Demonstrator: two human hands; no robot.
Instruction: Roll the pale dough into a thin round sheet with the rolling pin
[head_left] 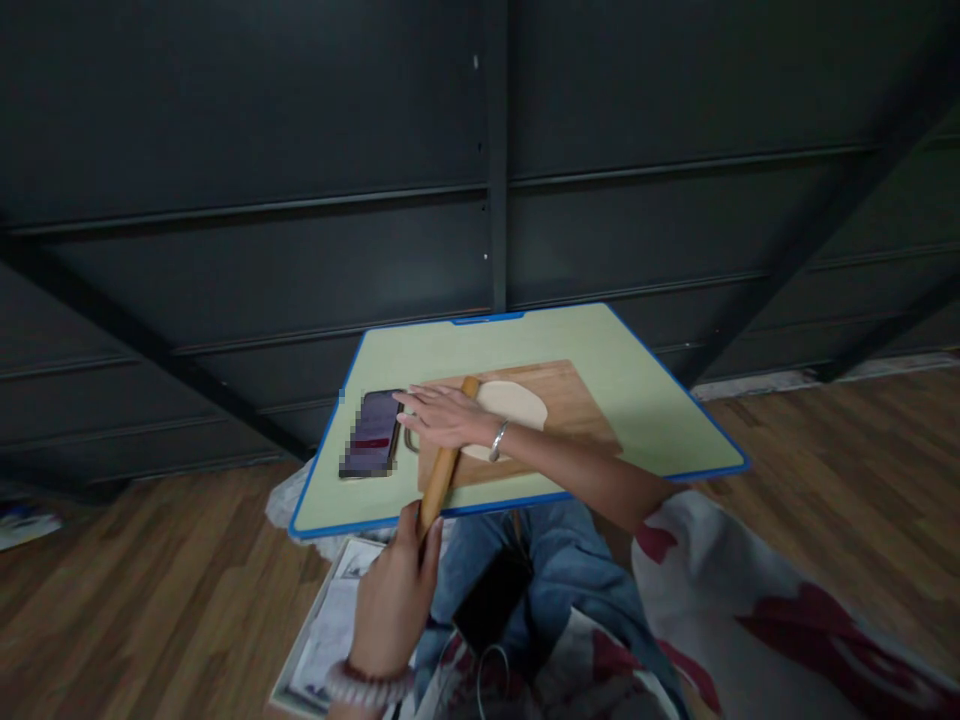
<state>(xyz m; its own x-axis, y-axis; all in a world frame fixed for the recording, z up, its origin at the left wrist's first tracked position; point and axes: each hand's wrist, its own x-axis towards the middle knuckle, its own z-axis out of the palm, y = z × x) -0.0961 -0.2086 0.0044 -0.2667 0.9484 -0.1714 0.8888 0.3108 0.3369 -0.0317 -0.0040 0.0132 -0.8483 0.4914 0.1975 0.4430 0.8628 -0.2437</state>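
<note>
A wooden rolling pin lies slanted across the left part of a wooden board. My left hand is closed around its near end, beyond the table's front edge. Over the pin's upper part lies my right hand, flat with fingers stretched towards the left. A round, pale sheet of dough rests on the board, just right of the pin. My right hand and forearm cover part of the dough and the pin.
The board is on a pale green, blue-edged tabletop. A phone lies left of the board, near its metal handle. A black device with a cable sits on my lap. Dark panels stand behind the table.
</note>
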